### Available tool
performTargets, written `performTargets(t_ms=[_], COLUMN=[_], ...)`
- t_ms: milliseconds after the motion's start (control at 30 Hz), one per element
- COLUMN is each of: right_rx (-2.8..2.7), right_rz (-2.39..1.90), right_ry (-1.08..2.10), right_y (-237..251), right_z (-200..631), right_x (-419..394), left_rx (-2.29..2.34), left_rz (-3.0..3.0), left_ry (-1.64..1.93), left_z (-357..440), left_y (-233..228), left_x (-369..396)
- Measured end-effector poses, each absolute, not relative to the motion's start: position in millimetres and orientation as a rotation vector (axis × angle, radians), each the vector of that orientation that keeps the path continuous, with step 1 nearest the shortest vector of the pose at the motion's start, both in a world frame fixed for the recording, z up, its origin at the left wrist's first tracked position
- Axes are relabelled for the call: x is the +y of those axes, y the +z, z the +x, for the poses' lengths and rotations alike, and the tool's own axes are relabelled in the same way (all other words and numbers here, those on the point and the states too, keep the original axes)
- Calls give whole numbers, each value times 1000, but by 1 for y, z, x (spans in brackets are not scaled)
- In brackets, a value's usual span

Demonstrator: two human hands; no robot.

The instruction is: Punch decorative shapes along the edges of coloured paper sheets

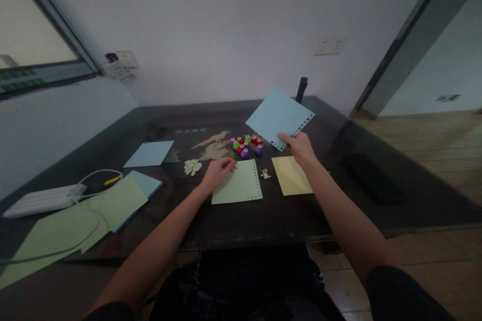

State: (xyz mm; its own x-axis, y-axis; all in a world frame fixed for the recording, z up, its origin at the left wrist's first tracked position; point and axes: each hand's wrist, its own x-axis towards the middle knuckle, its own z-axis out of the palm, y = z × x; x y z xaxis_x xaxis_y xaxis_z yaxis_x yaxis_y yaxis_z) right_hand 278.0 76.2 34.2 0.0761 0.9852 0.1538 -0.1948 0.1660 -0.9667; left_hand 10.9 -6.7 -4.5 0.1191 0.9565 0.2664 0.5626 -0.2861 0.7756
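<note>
My right hand [300, 148] pinches a light blue sheet of paper [278, 115] by its lower edge, holding it tilted above the table. Small cut-out shapes run along two of that sheet's edges. My left hand [218, 174] rests over the upper left corner of a pale green sheet [239, 185], its fingers curled together; whether anything is between them I cannot make out. The green sheet has similar cut-outs on its right and lower edges. Beyond it sits a cluster of purple, red and green eyed beads or figures [246, 145]. A yellow sheet [289, 175] lies partly under my right forearm.
Small pale pieces form a pile [192, 166] left of my left hand, and a smaller pile [265, 174] lies between the sheets. More paper [148, 154], a white power strip [41, 200] with a cable, and a dark flat object [371, 178] are on the dark table [241, 225].
</note>
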Motion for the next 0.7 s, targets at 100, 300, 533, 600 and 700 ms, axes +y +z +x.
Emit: performTargets(t_ms=[100, 300, 533, 600, 700], right_rx=[-1085, -1114, -1117, -1103, -1106], right_rz=[-976, -1039, -1107, -1103, -1087], right_ry=[1140, 1118, 1143, 1152, 1165], right_y=[36, 31, 14, 13, 14], right_z=[282, 294, 292, 289, 286], right_x=[70, 55, 43, 41, 38], left_rx=[1497, 1732, 1996, 1997, 1950], left_rz=[2051, 2327, 2425, 2432, 2405], left_ry=[1002, 864, 707, 695, 761], left_z=[17, 34, 55, 55, 55], left_y=[-2, 0, -6, -5, 2], left_x=[-3, 29, 48, 50, 49])
